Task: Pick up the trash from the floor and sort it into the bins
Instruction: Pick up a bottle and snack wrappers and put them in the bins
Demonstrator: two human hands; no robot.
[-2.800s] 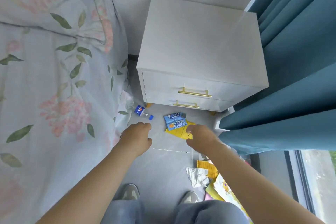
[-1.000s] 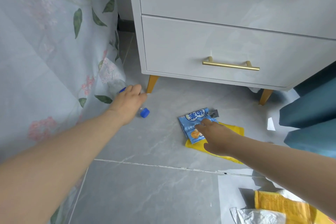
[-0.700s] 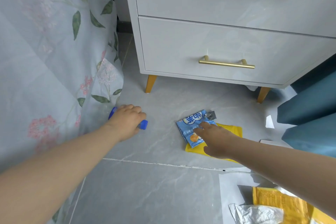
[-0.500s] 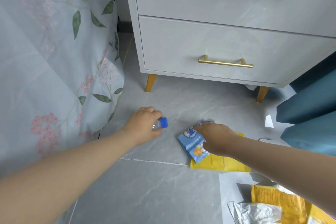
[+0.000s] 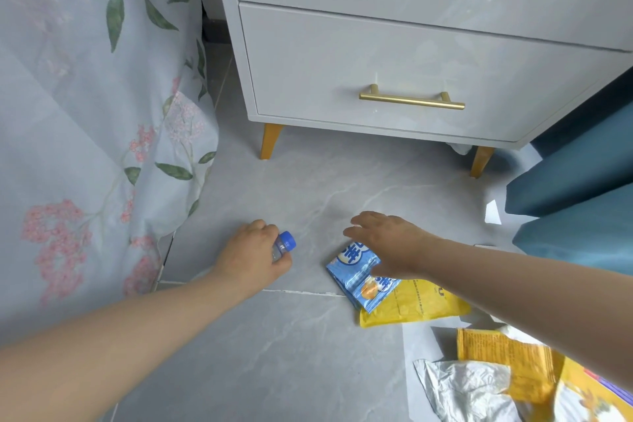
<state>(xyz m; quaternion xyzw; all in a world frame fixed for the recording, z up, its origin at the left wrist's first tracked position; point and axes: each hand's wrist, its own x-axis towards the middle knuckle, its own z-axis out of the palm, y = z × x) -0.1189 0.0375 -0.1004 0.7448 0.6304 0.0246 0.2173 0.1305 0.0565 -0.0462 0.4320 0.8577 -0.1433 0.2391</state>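
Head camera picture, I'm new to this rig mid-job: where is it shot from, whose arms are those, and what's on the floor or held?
No machine here: a person wears one camera on the head, looking down at their own bare arms. The left hand grips a small bottle with a blue cap. The right hand, fingers straight, lies over a blue snack packet; whether it grips is hidden. That packet overlaps a yellow packet on the grey floor. More wrappers lie at lower right, a nightstand ahead, bedding left.

Grey tiled floor (image 5: 274, 370), white nightstand (image 5: 394, 55), teal curtain (image 5: 575, 202).
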